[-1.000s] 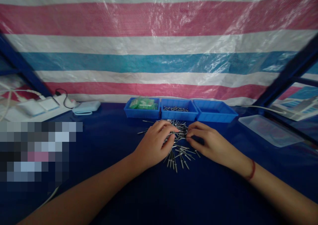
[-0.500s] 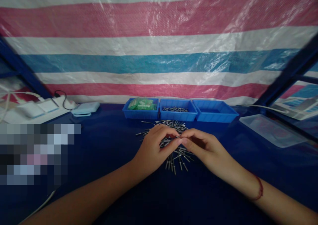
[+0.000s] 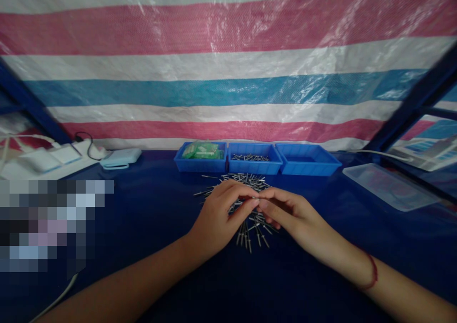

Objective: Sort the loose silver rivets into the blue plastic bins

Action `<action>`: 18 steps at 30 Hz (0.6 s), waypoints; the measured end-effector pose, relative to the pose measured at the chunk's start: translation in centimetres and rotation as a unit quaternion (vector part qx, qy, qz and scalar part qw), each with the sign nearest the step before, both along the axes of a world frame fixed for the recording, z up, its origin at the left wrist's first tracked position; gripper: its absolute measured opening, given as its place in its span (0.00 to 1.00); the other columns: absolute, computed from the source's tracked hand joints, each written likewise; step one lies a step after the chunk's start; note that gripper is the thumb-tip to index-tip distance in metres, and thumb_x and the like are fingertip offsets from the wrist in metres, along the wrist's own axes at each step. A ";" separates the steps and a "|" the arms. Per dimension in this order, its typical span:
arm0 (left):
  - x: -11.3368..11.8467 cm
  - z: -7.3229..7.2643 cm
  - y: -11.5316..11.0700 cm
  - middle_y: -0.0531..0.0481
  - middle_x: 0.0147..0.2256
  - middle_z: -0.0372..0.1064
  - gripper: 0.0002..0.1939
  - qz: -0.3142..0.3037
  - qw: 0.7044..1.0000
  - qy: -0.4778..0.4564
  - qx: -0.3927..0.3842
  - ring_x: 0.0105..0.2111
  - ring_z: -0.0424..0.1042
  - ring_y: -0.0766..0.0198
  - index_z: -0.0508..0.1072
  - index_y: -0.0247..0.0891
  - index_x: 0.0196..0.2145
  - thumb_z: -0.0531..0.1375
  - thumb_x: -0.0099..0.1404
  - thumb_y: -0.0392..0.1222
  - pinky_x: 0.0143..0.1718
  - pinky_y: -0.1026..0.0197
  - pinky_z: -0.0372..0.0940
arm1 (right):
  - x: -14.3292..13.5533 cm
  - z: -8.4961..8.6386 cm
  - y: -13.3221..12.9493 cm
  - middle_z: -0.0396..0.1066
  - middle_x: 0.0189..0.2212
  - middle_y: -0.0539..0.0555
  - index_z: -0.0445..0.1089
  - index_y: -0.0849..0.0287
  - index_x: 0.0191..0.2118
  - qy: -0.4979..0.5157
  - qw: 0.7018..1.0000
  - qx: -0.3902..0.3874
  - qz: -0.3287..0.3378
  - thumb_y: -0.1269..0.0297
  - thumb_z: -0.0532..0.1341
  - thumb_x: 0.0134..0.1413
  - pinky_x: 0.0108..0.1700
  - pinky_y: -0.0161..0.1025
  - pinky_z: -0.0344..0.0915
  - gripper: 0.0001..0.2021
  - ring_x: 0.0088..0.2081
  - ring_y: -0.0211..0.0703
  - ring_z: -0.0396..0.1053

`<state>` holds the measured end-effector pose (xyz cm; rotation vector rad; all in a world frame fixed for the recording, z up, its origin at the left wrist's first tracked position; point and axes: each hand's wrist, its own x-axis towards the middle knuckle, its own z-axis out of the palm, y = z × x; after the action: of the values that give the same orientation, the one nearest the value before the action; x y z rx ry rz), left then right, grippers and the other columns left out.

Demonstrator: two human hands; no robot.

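Observation:
Over a pile of blind rivets (image 3: 246, 237) on the blue tabletop, my two hands meet at the fingertips. My left hand (image 3: 219, 213) is closed in a thumb-and-finger pinch. A tiny glint of metal shows at its tips, apparently one blind rivet, mostly covered by the fingers. My right hand (image 3: 294, 211) is also pinched, its thumb and forefinger touching the left fingertips; what lies between them is hidden. Its other fingers curl below, close to the pile. Several rivets fan out toward me beneath the hands, and a few lie loose to the left.
Behind the pile stand three blue bins in a row: one with green packets (image 3: 203, 150), a middle bin (image 3: 255, 167) containing rivets, and a right bin (image 3: 310, 168). A translucent plastic lid (image 3: 389, 187) lies right. At left are a power strip (image 3: 46, 163) and a light-blue case (image 3: 121, 158).
The lower fingers of my right hand now show beneath its thumb. Both hands stay joined at the fingertips, and the view has shifted slightly.

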<state>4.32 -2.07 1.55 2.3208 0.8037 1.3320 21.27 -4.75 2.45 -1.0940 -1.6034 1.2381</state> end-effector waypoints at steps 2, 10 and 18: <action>0.0 0.0 0.0 0.51 0.33 0.71 0.04 0.003 1.000 0.001 0.003 0.35 0.70 0.65 0.71 0.37 0.36 0.58 0.63 0.33 0.38 0.61 0.65 | 0.0 0.0 0.0 0.64 0.26 0.48 0.67 0.60 0.35 0.007 1.000 0.000 -0.010 0.61 0.60 0.54 0.27 0.32 0.56 0.08 0.26 0.32 0.59; 0.1 -0.1 0.1 0.50 0.34 0.71 0.04 0.011 1.000 0.005 0.007 0.35 0.70 0.65 0.70 0.38 0.37 0.57 0.63 0.33 0.38 0.61 0.65 | 0.2 -0.5 0.1 0.62 0.23 0.46 0.66 0.58 0.35 0.047 0.998 -0.012 -0.031 0.59 0.63 0.50 0.24 0.32 0.54 0.09 0.23 0.31 0.57; -0.1 -0.2 0.2 0.50 0.34 0.71 0.05 0.005 1.000 0.010 0.001 0.36 0.70 0.66 0.70 0.37 0.37 0.58 0.63 0.33 0.40 0.61 0.65 | 0.2 0.2 -0.1 0.65 0.24 0.46 0.67 0.58 0.33 0.094 0.995 0.007 -0.028 0.65 0.64 0.49 0.26 0.30 0.56 0.06 0.25 0.29 0.60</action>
<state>4.25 -1.85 1.32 2.3381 0.8225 1.3160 21.45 -4.86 2.62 -0.9768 -1.4279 1.2509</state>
